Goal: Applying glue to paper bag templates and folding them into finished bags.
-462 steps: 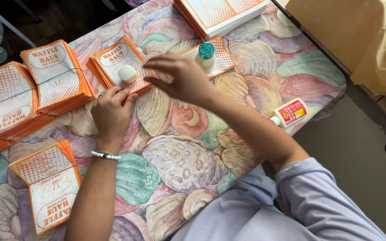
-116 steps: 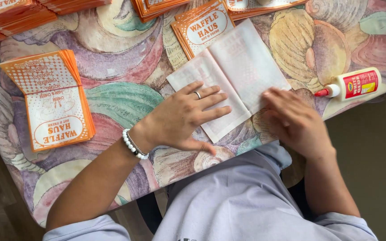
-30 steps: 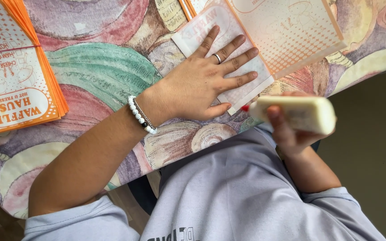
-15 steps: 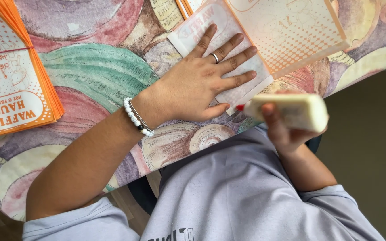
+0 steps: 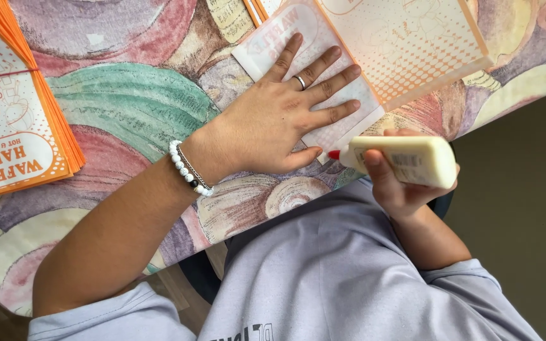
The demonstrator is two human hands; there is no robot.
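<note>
Glue bottle [image 5: 406, 161], cream plastic with a red nozzle, is the working tool, but we go from the left of the frame. At the far left lies a stack of orange-and-white printed paper bags [image 5: 14, 120] on the table's swirl-patterned cloth [image 5: 134, 101]. In the middle our left hand [image 5: 279, 120] presses flat, fingers spread, on a white paper sheet [image 5: 311, 69] beside an orange-bordered flap [image 5: 406, 47]; it pins the sheet and clasps nothing. At lower right our right hand [image 5: 399, 189] is wrapped around the bottle. Since half a second ago the nozzle has edged closer to the sheet's near corner, so gluing looks about to begin.
</note>
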